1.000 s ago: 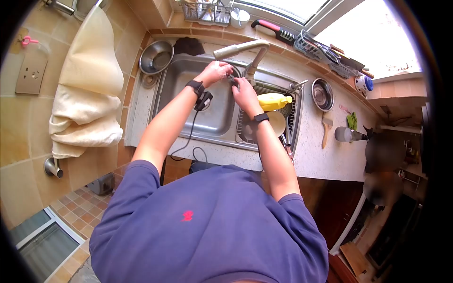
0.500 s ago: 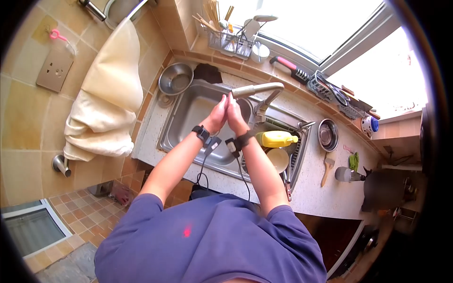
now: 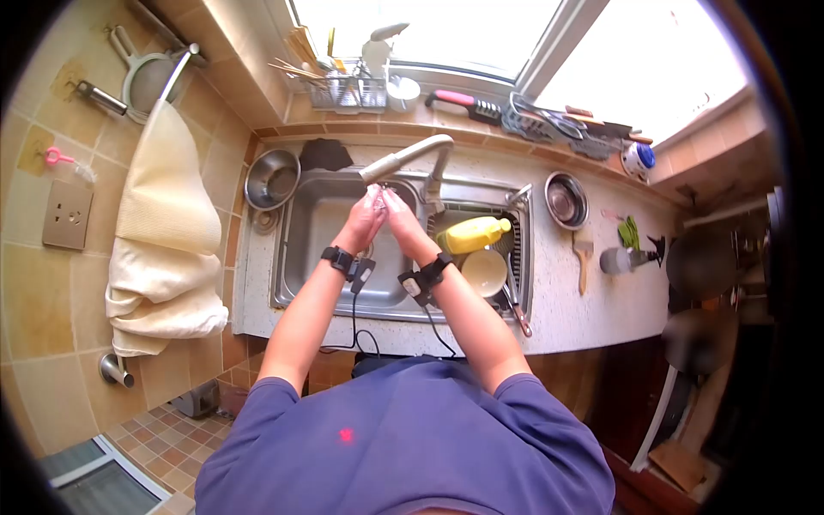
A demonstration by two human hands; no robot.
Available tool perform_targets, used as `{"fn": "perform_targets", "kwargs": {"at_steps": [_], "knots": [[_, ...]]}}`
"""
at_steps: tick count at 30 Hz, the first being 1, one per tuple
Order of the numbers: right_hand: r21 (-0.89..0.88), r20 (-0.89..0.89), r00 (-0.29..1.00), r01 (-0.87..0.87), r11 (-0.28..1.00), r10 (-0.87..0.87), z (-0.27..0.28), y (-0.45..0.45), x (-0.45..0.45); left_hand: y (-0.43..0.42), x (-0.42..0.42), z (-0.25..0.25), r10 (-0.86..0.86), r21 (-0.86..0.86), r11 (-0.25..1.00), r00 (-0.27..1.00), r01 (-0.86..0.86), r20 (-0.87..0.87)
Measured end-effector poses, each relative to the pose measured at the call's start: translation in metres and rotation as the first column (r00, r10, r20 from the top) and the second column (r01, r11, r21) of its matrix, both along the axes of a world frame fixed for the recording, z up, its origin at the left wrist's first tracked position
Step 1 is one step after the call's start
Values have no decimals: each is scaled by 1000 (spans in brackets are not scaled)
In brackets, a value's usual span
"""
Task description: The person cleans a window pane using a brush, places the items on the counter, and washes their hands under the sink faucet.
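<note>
Side by side under the spout of the faucet, my left hand and my right hand meet at the fingertips over the sink. The fingers look cupped, with something shiny, perhaps water, between them. No solid object shows in either hand. Both wrists wear black straps with small cabled devices. Right of my hands, a yellow bottle lies on the drying side of the sink, above a pale bowl.
Metal bowls stand at the left and right of the sink. A brush and a spray bottle lie on the right counter. A cream towel hangs on the left wall. Utensil baskets line the sill.
My hands were apart near the faucet base, then came palm to palm under the spout; now they are cupped there. The view has also shifted and turned.
</note>
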State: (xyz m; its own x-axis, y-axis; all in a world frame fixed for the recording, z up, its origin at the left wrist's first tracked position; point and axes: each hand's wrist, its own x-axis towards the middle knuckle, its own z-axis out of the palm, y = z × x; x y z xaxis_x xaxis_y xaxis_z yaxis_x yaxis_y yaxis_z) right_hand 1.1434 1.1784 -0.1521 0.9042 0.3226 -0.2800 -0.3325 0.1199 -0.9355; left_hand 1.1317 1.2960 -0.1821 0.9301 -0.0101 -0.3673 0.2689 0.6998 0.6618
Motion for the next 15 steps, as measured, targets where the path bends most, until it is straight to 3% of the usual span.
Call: {"fn": "perform_targets", "kwargs": {"at_steps": [1, 3, 4, 5, 7, 9, 11, 13, 15], "knots": [[-149, -21, 998, -58, 987, 56, -8, -16, 4, 5, -2, -5, 16, 30, 999, 993, -13, -116], [-279, -206, 978, -26, 960, -34, -16, -54, -2, 8, -18, 5, 21, 12, 1000, 984, -19, -179], [-278, -161, 969, 140, 950, -189, -49, -67, -3, 11, -26, 3, -18, -25, 1000, 991, 15, -135], [-231, -137, 930, 305, 924, -341, -40, -72, -8, 16, -32, -11, -24, -20, 1000, 986, 21, -167], [-243, -176, 917, 312, 919, -358, -85, -92, 4, 25, -47, -38, -67, 164, 980, 966, 111, -250], [-261, -199, 924, 270, 927, -326, -90, -102, 11, 25, -62, -51, -71, 220, 964, 945, 146, -318], [-217, 31, 996, 90, 972, -85, -84, -102, 7, 22, -75, -63, -55, 301, 939, 940, 164, -337], [19, -262, 931, 269, 963, -255, -65, -84, 10, 23, -82, -100, -27, 367, 921, 962, 130, -273], [-30, -251, 911, 329, 944, -326, -38, -74, 9, 15, -90, -85, -44, 352, 921, 942, 168, -333]]}}
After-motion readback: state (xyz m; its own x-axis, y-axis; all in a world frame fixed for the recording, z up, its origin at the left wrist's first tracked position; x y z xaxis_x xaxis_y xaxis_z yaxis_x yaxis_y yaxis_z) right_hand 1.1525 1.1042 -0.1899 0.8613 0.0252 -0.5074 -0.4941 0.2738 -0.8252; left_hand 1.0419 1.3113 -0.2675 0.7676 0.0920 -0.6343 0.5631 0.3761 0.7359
